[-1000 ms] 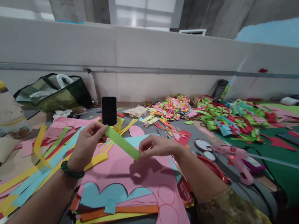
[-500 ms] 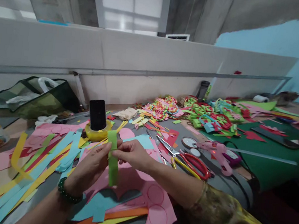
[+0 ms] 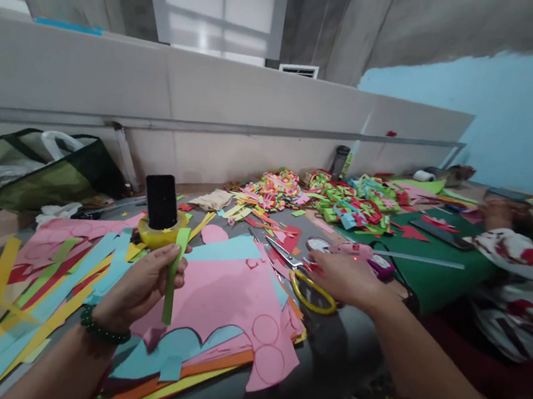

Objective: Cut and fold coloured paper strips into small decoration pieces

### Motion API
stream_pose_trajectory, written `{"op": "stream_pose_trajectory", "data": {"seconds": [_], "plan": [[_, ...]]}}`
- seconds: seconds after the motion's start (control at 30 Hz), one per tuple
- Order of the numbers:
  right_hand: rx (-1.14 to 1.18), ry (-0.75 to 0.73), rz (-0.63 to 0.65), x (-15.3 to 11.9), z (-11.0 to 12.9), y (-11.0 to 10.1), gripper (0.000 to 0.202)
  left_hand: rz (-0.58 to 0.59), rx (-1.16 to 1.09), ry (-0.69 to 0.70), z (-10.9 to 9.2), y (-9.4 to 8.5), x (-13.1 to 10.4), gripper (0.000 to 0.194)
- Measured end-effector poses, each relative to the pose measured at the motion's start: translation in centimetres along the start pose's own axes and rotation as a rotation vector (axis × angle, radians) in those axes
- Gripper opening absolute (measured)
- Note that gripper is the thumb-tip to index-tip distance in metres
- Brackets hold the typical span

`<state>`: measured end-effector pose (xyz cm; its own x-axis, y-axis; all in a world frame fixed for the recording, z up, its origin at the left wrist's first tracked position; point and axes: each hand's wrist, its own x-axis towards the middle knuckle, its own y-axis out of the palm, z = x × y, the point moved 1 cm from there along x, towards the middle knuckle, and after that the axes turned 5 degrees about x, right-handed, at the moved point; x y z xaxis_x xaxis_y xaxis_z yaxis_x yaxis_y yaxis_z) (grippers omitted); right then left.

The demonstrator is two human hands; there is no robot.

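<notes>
My left hand (image 3: pixel 157 277) pinches a green felt-like strip (image 3: pixel 172 285), which hangs upright from the fingers over a pink sheet (image 3: pixel 221 291). Circles are drawn on the pink sheet, and its lower edge is cut in scallops. My right hand (image 3: pixel 347 277) lies over the red-handled scissors (image 3: pixel 284 252); their blades point left and the handles are mostly hidden beneath the palm. Whether its fingers have closed round them, I cannot tell. Just below this hand shows a yellow scissor handle (image 3: pixel 315 301). Beyond it lies a pink glue gun (image 3: pixel 355 250), partly covered.
A phone (image 3: pixel 162 201) leans upright on a yellow tape roll (image 3: pixel 158 235). Coloured strips (image 3: pixel 44 302) are strewn at left. Piles of flower pieces (image 3: pixel 274 191) and green-red pieces (image 3: pixel 363 205) stand behind. Another person's sleeve (image 3: pixel 522 253) is at right, beside a green mat (image 3: pixel 442 273).
My right hand has let go of the green strip and moved right onto the scissors. My left hand keeps the strip, slightly further left and lower. The view has turned a little right.
</notes>
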<state>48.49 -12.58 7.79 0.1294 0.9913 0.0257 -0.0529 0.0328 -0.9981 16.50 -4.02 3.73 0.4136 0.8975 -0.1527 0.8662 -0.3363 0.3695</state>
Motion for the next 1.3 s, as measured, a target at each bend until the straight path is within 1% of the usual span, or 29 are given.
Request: {"op": "stream_pose_trajectory", "data": {"seconds": [0.07, 0.1, 0.13, 0.2, 0.3, 0.37, 0.47, 0.5, 0.53, 0.57, 0.63, 0.7, 0.73, 0.8, 0.83, 0.9, 0.97, 1.1, 1.17, 1.3], "plan": [[-0.040, 0.043, 0.045, -0.2, -1.0, 2.5, 0.030, 0.029, 0.049, -0.026, 0.2, 0.1, -0.1, 0.013], [-0.041, 0.048, 0.040, -0.1, -1.2, 3.6, 0.037, 0.041, 0.070, -0.037, 0.4, 0.1, -0.2, 0.014], [-0.030, 0.045, 0.020, 0.0, -1.2, 4.4, 0.043, 0.055, 0.090, -0.050, 0.5, 0.1, -0.2, 0.015], [-0.009, 0.048, -0.016, 0.4, -1.0, 5.2, 0.047, 0.077, 0.127, -0.079, 0.9, 0.1, -0.1, 0.015], [0.040, 0.051, -0.066, 0.8, -1.4, 4.9, 0.046, 0.085, 0.161, -0.098, 1.2, -0.1, 0.1, 0.014], [0.150, 0.055, -0.157, 0.6, -2.2, 4.1, 0.049, 0.081, 0.166, -0.097, 1.2, -0.3, 0.3, 0.014], [0.448, 0.025, -0.362, -0.1, -3.5, 2.8, 0.050, 0.075, 0.163, -0.096, 1.1, -0.4, 0.5, 0.015], [0.583, 0.011, -0.401, -0.4, -3.7, 2.5, 0.050, 0.075, 0.164, -0.094, 1.1, -0.4, 0.5, 0.015], [0.741, -0.001, -0.404, -0.8, -3.8, 2.2, 0.052, 0.078, 0.168, -0.093, 1.0, -0.4, 0.4, 0.016], [0.917, -0.013, -0.372, -1.2, -3.6, 1.9, 0.055, 0.084, 0.176, -0.091, 1.0, -0.4, 0.4, 0.017], [1.270, -0.072, -0.219, -2.2, -2.7, 1.4, 0.057, 0.106, 0.189, -0.078, 1.0, -0.3, 0.2, 0.019], [1.485, -0.169, -0.079, -3.5, -1.3, 0.7, 0.052, 0.137, 0.198, -0.066, 1.1, -0.2, 0.1, 0.020], [1.530, -0.222, -0.049, -4.1, -0.5, 0.3, 0.051, 0.149, 0.201, -0.062, 1.1, -0.2, 0.1, 0.021], [1.565, -0.321, 0.021, -5.5, 0.9, -0.3, 0.055, 0.169, 0.210, -0.057, 1.2, -0.1, 0.1, 0.022], [1.587, -0.362, 0.080, -6.1, 1.5, -0.4, 0.058, 0.175, 0.216, -0.052, 1.1, 0.0, 0.0, 0.023], [1.662, -0.429, 0.276, -7.2, 2.6, -0.3, 0.066, 0.195, 0.230, -0.033, 1.0, 0.3, -0.2, 0.025], [1.722, -0.417, 0.453, -7.8, 3.4, 0.5, 0.070, 0.225, 0.239, -0.009, 0.7, 0.7, -0.6, 0.028], [1.773, -0.301, 0.676, -8.0, 4.2, 2.3, 0.075, 0.273, 0.222, 0.014, 0.4, 1.4, -1.2, 0.031], [1.780, -0.276, 0.744, -7.8, 4.6, 2.9, 0.077, 0.283, 0.212, 0.018, 0.4, 1.5, -1.4, 0.032], [1.768, -0.246, 0.771, -7.7, 5.6, 3.1, 0.082, 0.295, 0.218, 0.024, 0.4, 1.7, -1.5, 0.033]]}}
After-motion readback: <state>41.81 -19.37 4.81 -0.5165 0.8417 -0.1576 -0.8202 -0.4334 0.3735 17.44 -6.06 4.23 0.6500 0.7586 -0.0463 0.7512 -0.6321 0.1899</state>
